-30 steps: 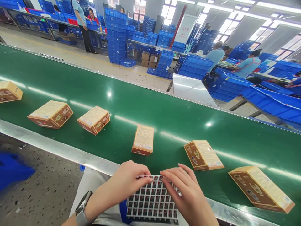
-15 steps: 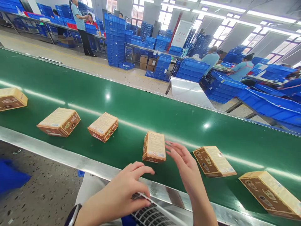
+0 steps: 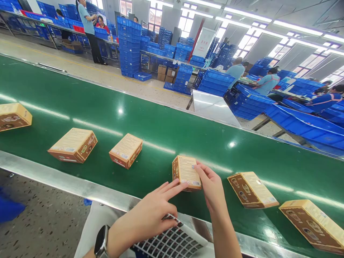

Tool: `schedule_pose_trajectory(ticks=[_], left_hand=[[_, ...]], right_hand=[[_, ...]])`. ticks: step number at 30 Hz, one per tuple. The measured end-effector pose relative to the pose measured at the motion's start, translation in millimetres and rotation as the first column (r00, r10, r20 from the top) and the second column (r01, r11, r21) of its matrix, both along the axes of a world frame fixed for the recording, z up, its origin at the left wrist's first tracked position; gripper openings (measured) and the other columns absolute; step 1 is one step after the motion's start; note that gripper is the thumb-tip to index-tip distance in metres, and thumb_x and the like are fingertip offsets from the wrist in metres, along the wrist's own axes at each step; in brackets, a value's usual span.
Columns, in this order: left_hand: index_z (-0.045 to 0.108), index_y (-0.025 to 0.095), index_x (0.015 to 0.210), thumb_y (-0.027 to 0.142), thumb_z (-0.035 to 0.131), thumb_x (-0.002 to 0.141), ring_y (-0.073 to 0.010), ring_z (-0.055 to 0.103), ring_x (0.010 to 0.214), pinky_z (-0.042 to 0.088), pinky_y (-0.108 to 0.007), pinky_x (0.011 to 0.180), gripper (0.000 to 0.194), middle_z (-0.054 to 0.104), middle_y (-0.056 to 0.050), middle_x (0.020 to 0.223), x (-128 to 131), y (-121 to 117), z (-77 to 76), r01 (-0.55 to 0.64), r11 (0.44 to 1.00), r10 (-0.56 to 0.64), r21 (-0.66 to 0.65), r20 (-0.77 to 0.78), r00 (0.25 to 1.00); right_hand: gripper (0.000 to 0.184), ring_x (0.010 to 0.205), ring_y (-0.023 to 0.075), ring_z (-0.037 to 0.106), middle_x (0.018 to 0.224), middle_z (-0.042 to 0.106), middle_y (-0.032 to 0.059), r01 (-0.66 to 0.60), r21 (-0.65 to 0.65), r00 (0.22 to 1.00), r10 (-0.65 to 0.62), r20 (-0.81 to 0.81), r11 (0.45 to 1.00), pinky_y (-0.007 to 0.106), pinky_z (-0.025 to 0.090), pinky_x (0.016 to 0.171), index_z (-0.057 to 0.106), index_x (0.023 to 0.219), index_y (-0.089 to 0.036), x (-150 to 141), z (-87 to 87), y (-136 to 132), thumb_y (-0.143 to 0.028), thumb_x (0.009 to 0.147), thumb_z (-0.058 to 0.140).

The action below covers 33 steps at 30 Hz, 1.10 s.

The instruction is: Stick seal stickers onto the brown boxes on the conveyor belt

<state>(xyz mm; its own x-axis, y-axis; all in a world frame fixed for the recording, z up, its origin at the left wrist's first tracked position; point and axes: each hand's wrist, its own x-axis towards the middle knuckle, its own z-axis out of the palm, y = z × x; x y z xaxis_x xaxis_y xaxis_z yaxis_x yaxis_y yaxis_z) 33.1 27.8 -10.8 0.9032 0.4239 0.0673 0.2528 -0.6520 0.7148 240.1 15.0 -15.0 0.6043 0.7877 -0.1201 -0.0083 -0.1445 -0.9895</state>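
A small cardboard box [image 3: 188,170], cream on top with brown sides, lies on the green conveyor belt [image 3: 150,122] in front of me. My right hand [image 3: 211,182] is at its right top edge, thumb and fingertips pinched on a small pale sticker [image 3: 194,166] against the top face. My left hand [image 3: 158,206] stretches its fingers over the box's near edge, the index fingertip touching the top. Between its thumb and palm it grips a sheet of stickers [image 3: 172,240], dark labels in a white grid, partly hidden by the hand.
More such boxes lie on the belt: a near-left box [image 3: 126,150], another further left [image 3: 73,145], and boxes at right [image 3: 252,190] and far right [image 3: 311,222]. A metal rail [image 3: 67,179] edges the belt. Beyond stand stacked blue crates [image 3: 129,46] and several people at tables.
The boxes have shifted right in view. My right hand has closed its fingers at the box's top edge, and my left fingers have come onto the box's near side.
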Motion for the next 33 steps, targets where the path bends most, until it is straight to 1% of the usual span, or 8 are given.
schedule_pose_trajectory(ticks=[7, 11, 15, 19, 21, 23, 28, 33], left_hand=[[0.075, 0.016, 0.074, 0.01, 0.078, 0.079, -0.0312, 0.03, 0.149, 0.029, -0.045, 0.124, 0.009, 0.023, -0.002, 0.163, 12, 1, 2.4, 0.039, 0.999, -0.038, -0.026, 0.021, 0.999], [0.074, 0.016, 0.074, 0.011, 0.078, 0.081, -0.0305, 0.032, 0.148, 0.028, -0.045, 0.124, 0.009, 0.023, -0.004, 0.163, 18, 0, 1.2, 0.056, 0.998, -0.055, -0.034, 0.025, 0.998], [0.074, 0.017, 0.077, 0.013, 0.076, 0.083, -0.0276, 0.044, 0.142, 0.033, -0.039, 0.121, 0.007, 0.034, -0.007, 0.16, 15, -3, 2.6, 0.006, 0.993, 0.004, -0.116, 0.085, 0.996], [0.076, 0.018, 0.087, 0.02, 0.069, 0.089, -0.0221, 0.073, 0.098, 0.053, -0.028, 0.086, 0.008, 0.077, -0.007, 0.112, 4, -7, 10.4, -0.211, 0.946, 0.217, -0.245, -0.002, 0.976], [0.077, 0.018, 0.088, 0.023, 0.065, 0.09, -0.0167, 0.069, 0.073, 0.048, -0.023, 0.068, 0.013, 0.078, -0.001, 0.082, -2, -7, 16.6, -0.29, 0.903, 0.283, -0.317, -0.07, 0.957], [0.076, 0.018, 0.088, 0.027, 0.062, 0.091, -0.0146, 0.064, 0.07, 0.044, -0.022, 0.064, 0.017, 0.075, 0.0, 0.078, -6, -6, 22.2, -0.304, 0.86, 0.3, -0.409, -0.075, 0.951], [0.069, 0.017, 0.085, 0.033, 0.059, 0.086, -0.0141, 0.057, 0.068, 0.04, -0.021, 0.063, 0.019, 0.068, 0.001, 0.072, -14, -6, 27.7, -0.323, 0.756, 0.319, -0.57, -0.111, 0.941], [0.067, 0.017, 0.073, 0.038, 0.056, 0.088, -0.0119, 0.043, 0.06, 0.031, -0.022, 0.056, 0.029, 0.055, 0.003, 0.061, -18, -7, 27.7, -0.37, 0.786, 0.327, -0.495, -0.175, 0.929]], right_hand=[[0.041, 0.081, 0.0309, 0.068, 0.09, 0.074, 0.0118, 0.105, -0.018, 0.957, -0.096, 0.275, 0.994, 0.041, 0.054, 0.074, 0.066, 0.07, -0.02, 5, 4.3, -7, -0.06, 0.061, 0.073], [0.052, 0.078, 0.031, 0.069, 0.079, 0.073, 0.0084, 0.175, -0.009, 0.903, -0.157, 0.401, 0.984, 0.043, 0.053, 0.075, 0.066, 0.102, -0.018, 10, 9.2, -8, -0.056, 0.066, 0.071], [0.054, 0.08, 0.0304, 0.07, 0.088, 0.074, 0.0113, 0.217, 0.065, 0.727, -0.206, 0.655, 0.974, 0.042, 0.053, 0.07, 0.059, 0.123, -0.015, 13, 15.8, -23, -0.052, 0.083, 0.056], [0.025, 0.088, 0.0239, 0.072, 0.101, 0.074, 0.0074, -0.184, 0.088, 0.614, 0.045, 0.788, 0.979, 0.033, 0.057, 0.074, 0.066, 0.109, -0.022, 2, 23.7, -56, -0.042, 0.097, 0.056], [0.017, 0.087, 0.0201, 0.072, 0.1, 0.073, 0.0038, -0.465, 0.022, 0.554, 0.272, 0.787, 0.885, 0.027, 0.058, 0.076, 0.066, 0.109, -0.025, -7, 26.6, -70, -0.038, 0.101, 0.057], [0.015, 0.085, 0.0181, 0.072, 0.098, 0.072, 0.0028, -0.607, -0.023, 0.487, 0.394, 0.779, 0.794, 0.023, 0.059, 0.073, 0.065, 0.113, -0.026, -15, 27.6, -78, -0.034, 0.103, 0.056], [0.016, 0.076, 0.0163, 0.07, 0.091, 0.069, 0.0025, -0.648, -0.073, 0.432, 0.445, 0.784, 0.758, 0.022, 0.059, 0.066, 0.062, 0.116, -0.025, -18, 24.0, -80, -0.027, 0.105, 0.05], [0.014, 0.073, 0.0172, 0.068, 0.082, 0.068, 0.0011, -0.649, -0.104, 0.373, 0.434, 0.82, 0.754, 0.024, 0.058, 0.062, 0.063, 0.101, -0.025, -19, 23.7, -78, -0.022, 0.104, 0.05]])
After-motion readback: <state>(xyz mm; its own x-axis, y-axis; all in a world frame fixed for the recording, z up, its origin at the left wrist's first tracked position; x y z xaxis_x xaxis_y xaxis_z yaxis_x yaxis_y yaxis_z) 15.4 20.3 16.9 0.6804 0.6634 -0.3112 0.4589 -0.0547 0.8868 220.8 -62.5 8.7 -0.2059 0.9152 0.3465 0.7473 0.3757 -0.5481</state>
